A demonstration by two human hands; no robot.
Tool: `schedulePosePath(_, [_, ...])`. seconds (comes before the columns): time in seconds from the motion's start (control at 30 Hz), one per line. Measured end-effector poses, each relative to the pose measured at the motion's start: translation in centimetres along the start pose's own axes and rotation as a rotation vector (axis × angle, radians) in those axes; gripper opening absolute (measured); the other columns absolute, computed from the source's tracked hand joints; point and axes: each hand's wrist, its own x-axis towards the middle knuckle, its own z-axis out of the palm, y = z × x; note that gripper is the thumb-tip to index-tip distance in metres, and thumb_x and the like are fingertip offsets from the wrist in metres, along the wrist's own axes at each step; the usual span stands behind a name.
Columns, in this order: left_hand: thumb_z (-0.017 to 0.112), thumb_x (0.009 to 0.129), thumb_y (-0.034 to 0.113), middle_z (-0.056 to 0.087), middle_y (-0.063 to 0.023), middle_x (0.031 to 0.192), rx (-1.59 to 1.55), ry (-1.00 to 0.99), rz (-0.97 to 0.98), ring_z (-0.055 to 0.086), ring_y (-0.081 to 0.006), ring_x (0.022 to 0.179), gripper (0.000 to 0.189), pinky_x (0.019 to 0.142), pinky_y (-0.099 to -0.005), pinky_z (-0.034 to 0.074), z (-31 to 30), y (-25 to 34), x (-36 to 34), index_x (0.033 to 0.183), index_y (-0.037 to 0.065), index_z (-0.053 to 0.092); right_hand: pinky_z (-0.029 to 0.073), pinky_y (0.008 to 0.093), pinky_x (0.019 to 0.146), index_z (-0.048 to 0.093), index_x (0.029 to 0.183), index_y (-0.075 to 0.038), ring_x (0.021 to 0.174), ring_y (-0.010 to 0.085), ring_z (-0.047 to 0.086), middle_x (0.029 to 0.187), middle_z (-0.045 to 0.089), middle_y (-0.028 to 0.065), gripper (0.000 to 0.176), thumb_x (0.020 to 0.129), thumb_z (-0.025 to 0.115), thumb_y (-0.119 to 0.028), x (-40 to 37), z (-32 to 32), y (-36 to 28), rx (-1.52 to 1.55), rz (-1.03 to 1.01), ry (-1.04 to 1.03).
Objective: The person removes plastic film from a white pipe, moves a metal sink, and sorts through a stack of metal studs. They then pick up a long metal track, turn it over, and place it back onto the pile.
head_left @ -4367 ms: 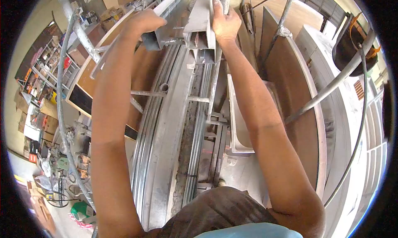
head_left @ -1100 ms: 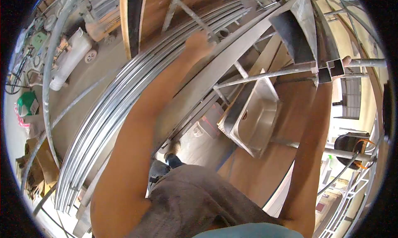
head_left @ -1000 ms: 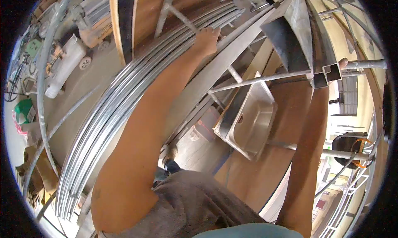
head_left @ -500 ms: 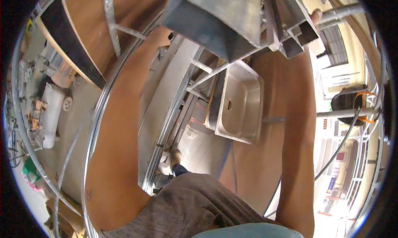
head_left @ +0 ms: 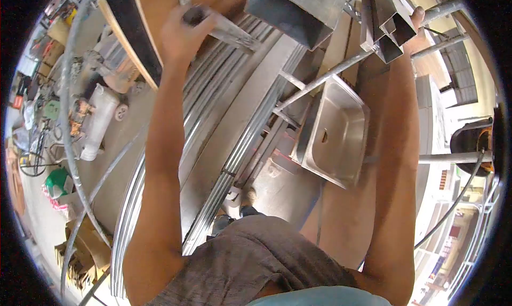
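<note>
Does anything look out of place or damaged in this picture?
Yes: the metal sink, near long metal tubes and beside a brown board. A basin seems unusual among such stock. I see no clear damage.

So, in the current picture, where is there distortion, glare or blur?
Head view: metal tubes look bowed, with black corners around the round image. Head view: the right side is partly washed out by glare. Head view: the left hand and the pipe it holds look slightly blurred.

A stainless-steel sink (head_left: 349, 133) sits below and left of the right fingers (head_left: 418, 15); left of the left fingers (head_left: 207, 26) — a pale wheeled bin (head_left: 100, 117), cardboard (head_left: 89, 239) lower down.
</note>
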Motion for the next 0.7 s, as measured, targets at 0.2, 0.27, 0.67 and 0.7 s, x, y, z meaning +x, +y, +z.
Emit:
schedulePosePath(0.2, [0.073,0.081,0.022,0.065,-0.0102,0.091,0.008,0.185,-0.239,0.059,-0.0166,0.082,0.032,0.076,-0.0301,0.047,-21.7,-5.4,-11.2,0.100,-0.003,0.064,0.050,0.0345,0.067,0.067,0.084,0.010,0.068,0.0190,0.063,0.075,0.068,0.0136,0.069,0.078,0.070,-0.058,-0.7,1.5,-0.2,-0.096,-0.188,0.403])
schedulePosePath(0.27, [0.072,0.078,0.020,0.062,-0.0089,0.090,-0.106,0.092,-0.313,0.056,-0.0168,0.085,0.033,0.076,-0.0306,0.046,-27.8,-6.5,-15.0,0.099,-0.002,0.060,0.050,0.0335,0.067,0.067,0.084,0.010,0.068,0.0187,0.063,0.076,0.068,0.0135,0.067,0.078,0.071,-0.057,-2.1,2.5,-1.8,-0.189,-0.189,0.498])
schedulePosePath(0.67, [0.076,0.059,0.026,0.064,-0.0181,0.104,0.489,-1.067,-0.773,0.061,-0.0259,0.095,0.065,0.084,-0.0352,0.047,-28.9,-11.1,-22.3,0.113,-0.005,0.057,0.050,0.0316,0.063,0.069,0.086,0.008,0.068,0.0170,0.062,0.081,0.069,0.0096,0.054,0.081,0.074,-0.045,0.3,0.5,1.0,0.044,-0.095,0.317])
schedulePosePath(0.7, [0.072,0.066,0.025,0.067,-0.0178,0.101,0.230,-1.085,-0.903,0.065,-0.0248,0.089,0.056,0.082,-0.0362,0.051,-28.1,-17.2,-23.7,0.114,-0.003,0.060,0.050,0.0326,0.064,0.069,0.086,0.009,0.068,0.0171,0.062,0.079,0.069,0.0089,0.056,0.081,0.072,-0.047,-2.2,2.5,-2.1,0.006,-0.105,0.381])
